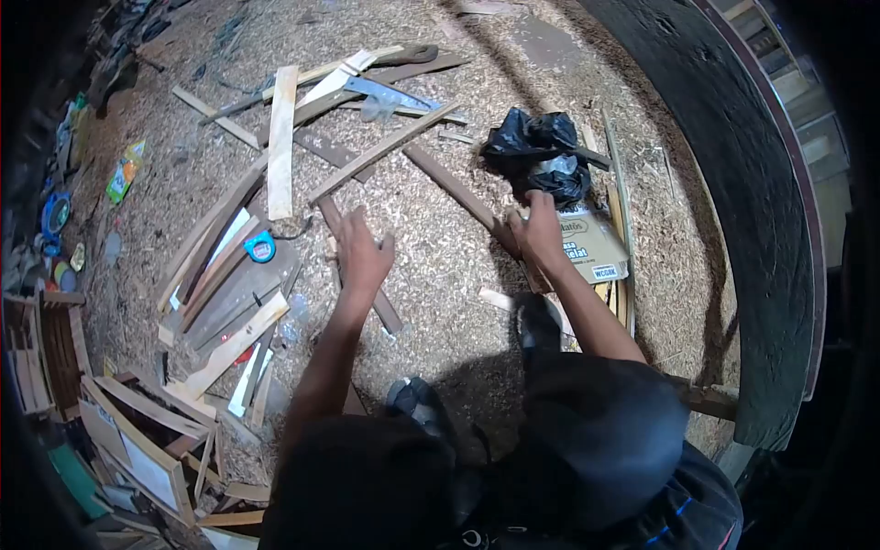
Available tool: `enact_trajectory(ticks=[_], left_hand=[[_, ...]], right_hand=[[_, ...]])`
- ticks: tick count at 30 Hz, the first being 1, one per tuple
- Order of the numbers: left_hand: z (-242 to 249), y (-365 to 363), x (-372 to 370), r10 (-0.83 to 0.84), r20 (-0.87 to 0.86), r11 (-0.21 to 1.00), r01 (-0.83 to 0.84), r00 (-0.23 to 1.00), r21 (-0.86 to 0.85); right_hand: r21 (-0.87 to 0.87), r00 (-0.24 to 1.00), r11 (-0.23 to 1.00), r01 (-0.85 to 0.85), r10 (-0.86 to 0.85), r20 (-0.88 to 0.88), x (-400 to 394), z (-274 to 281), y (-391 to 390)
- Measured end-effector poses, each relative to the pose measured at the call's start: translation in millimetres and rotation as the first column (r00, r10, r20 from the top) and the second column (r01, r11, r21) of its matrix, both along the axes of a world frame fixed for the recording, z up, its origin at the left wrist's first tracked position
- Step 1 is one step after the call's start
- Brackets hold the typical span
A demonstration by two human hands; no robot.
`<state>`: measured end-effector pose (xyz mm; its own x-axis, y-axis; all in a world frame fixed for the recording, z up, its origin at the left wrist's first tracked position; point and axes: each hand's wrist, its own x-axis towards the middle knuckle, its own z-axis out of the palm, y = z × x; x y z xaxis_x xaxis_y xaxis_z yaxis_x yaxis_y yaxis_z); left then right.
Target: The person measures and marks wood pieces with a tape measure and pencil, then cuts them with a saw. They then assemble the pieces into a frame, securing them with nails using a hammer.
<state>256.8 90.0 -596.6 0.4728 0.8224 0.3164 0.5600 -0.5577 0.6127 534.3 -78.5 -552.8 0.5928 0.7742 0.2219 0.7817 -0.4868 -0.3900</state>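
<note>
My left hand (365, 259) is open, its fingers spread and thumb apart, over a brown wooden strip (382, 307) that lies slanted on the ground. My right hand (543, 240) is also open, with a gap between thumb and fingers. It overlaps the lower end of a second dark brown strip (456, 188). Just beyond its fingertips sits a crumpled black plastic bag (530, 137). Beside that hand lies a flattened printed cardboard piece (596, 247). A small pale wood offcut (496, 299) is on the ground between my arms.
A handsaw (390, 93) rests on piled wooden strips ahead. To the left, a blue tape measure (260, 246) lies on boards near a pale plank (282, 147). A wooden frame (137, 449) and scraps crowd the lower left. A long dark beam (742, 183) curves along the right.
</note>
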Motion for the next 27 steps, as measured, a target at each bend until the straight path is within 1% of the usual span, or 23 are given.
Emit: enact_trajectory(ticks=[1, 3, 4, 5, 6, 7, 8, 9, 10, 11, 12, 13, 14, 15, 17, 18, 19, 21, 22, 24, 25, 27], left_hand=[[6, 3, 12, -0.058, 0.004, 0.997, 0.058, 0.998, -0.048], [23, 6, 47, -0.166, 0.024, 0.976, 0.168, 0.986, -0.136], [36, 8, 64, -0.239, 0.072, 0.936, 0.250, 0.968, -0.247], [47, 10, 79, -0.299, 0.059, 0.918, 0.304, 0.952, -0.254], [56, 12, 96, -0.358, 0.046, 0.896, 0.357, 0.933, -0.263], [63, 18, 114, -0.412, 0.035, 0.873, 0.406, 0.910, -0.269], [57, 28, 132, -0.482, -0.002, 0.845, 0.464, 0.876, -0.265], [65, 34, 150, -0.524, -0.046, 0.825, 0.493, 0.850, -0.276], [73, 37, 166, -0.563, -0.091, 0.803, 0.518, 0.821, -0.295], [81, 38, 184, -0.601, -0.134, 0.779, 0.539, 0.788, -0.319], [80, 43, 207, -0.624, -0.176, 0.761, 0.542, 0.761, -0.356], [71, 46, 230, -0.608, -0.219, 0.786, 0.538, 0.763, -0.304], [61, 49, 253, -0.615, -0.189, 0.778, 0.549, 0.766, -0.307], [54, 50, 272, -0.620, -0.159, 0.771, 0.558, 0.768, -0.307], [43, 42, 303, -0.684, -0.116, 0.702, 0.606, 0.720, -0.374], [24, 30, 316, -0.642, -0.180, 0.756, 0.575, 0.745, -0.313], [10, 20, 325, -0.660, -0.065, 0.727, 0.616, 0.748, -0.303], [-14, 3, 340, -0.695, 0.170, 0.647, 0.711, 0.699, -0.276], [-15, -1, 343, -0.683, 0.133, 0.673, 0.690, 0.718, -0.268], [-13, -10, 346, -0.652, 0.061, 0.723, 0.644, 0.756, -0.249], [-10, -13, 346, -0.636, 0.079, 0.735, 0.634, 0.767, -0.240], [-6, -13, 349, -0.613, 0.108, 0.756, 0.620, 0.783, -0.209]], right_hand=[[0.064, 0.999, 0.997, 0.045, -0.044, -0.024, 7, 4, -8], [0.122, 0.990, 0.984, 0.133, -0.126, -0.066, 31, 0, -16], [0.155, 0.982, 0.971, 0.184, -0.173, -0.082, 38, 2, -18], [0.184, 0.970, 0.954, 0.238, -0.222, -0.103, 45, 1, -23], [0.196, 0.960, 0.939, 0.281, -0.279, -0.040, 50, 2, -23], [0.171, 0.929, 0.914, 0.367, -0.352, -0.111, 59, 5, -22], [0.199, 0.926, 0.905, 0.375, -0.355, -0.131, 66, 8, -23], [0.226, 0.923, 0.897, 0.380, -0.354, -0.148, 72, 15, -20], [0.269, 0.930, 0.891, 0.366, -0.348, -0.113, 81, 13, -18], [0.261, 0.940, 0.905, 0.336, -0.307, -0.147, 93, 8, -17], [0.198, 0.936, 0.919, 0.340, -0.311, -0.166, 104, 5, -13], [0.131, 0.931, 0.931, 0.340, -0.314, -0.186, 116, 2, -9], [0.137, 0.915, 0.950, 0.281, -0.222, -0.338, 139, -17, -9], [0.132, 0.919, 0.965, 0.225, -0.165, -0.358, 151, -28, -9], [0.099, 0.834, 0.971, 0.218, -0.132, -0.536, 161, -27, -6], [0.151, 0.889, 0.978, 0.144, -0.061, -0.454, 168, -34, -7], [0.216, 0.884, 0.972, 0.092, 0.020, -0.467, 178, -42, -7], [0.338, 0.859, 0.941, -0.007, 0.179, -0.479, 195, -57, -10], [0.395, 0.848, 0.919, 0.004, 0.206, -0.488, 187, -32, -2], [0.490, 0.826, 0.868, 0.086, 0.213, -0.522, 182, -32, 5], [0.536, 0.815, 0.835, 0.122, 0.224, -0.534, 184, -34, 7], [0.558, 0.821, 0.827, 0.076, 0.265, -0.506, 190, -37, 12]])
